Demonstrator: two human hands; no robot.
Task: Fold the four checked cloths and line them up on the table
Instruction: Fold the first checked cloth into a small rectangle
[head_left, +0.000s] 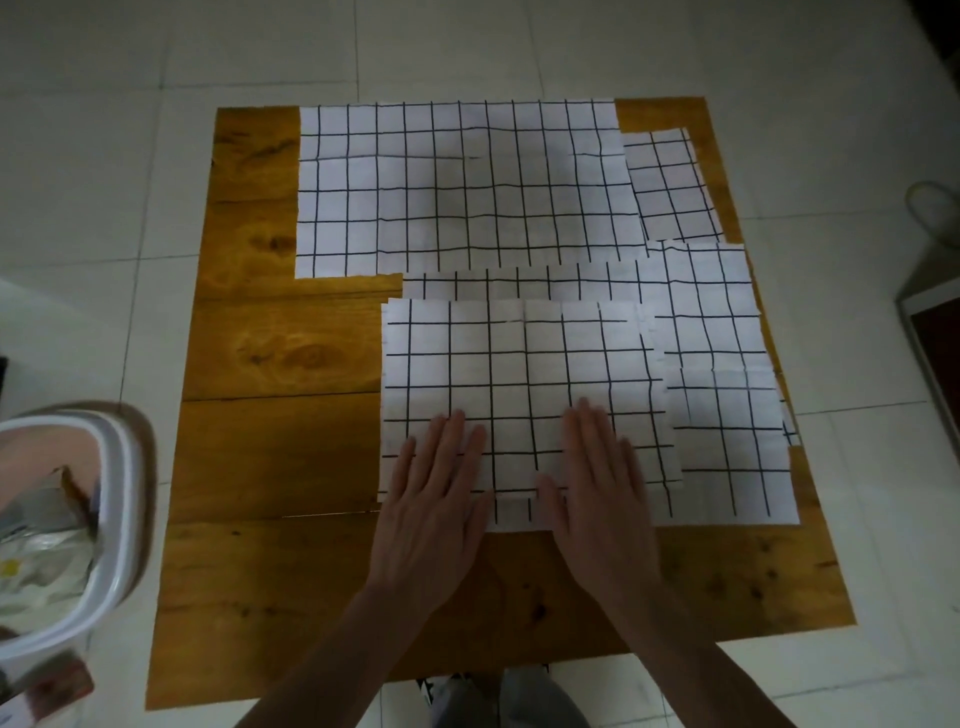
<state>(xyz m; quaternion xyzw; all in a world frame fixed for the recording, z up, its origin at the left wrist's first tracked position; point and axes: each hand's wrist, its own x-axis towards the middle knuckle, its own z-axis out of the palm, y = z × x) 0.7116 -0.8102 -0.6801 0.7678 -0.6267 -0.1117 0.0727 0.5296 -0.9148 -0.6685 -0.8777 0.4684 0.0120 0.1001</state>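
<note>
Both hands flat, fingers straight: left hand (441, 483) and right hand (602, 483) press the near cloth (519, 374) on the table (275, 467), gripping nothing. Big cloth (467, 187) lies far; a bin (78, 519) stands left.

Left hand (434, 480) and right hand (605, 475) — flat, fingers straight, side by side.

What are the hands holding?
Nothing is held. The left hand and right hand lie flat, pressing the near edge of the folded checked cloth on the table.
</note>
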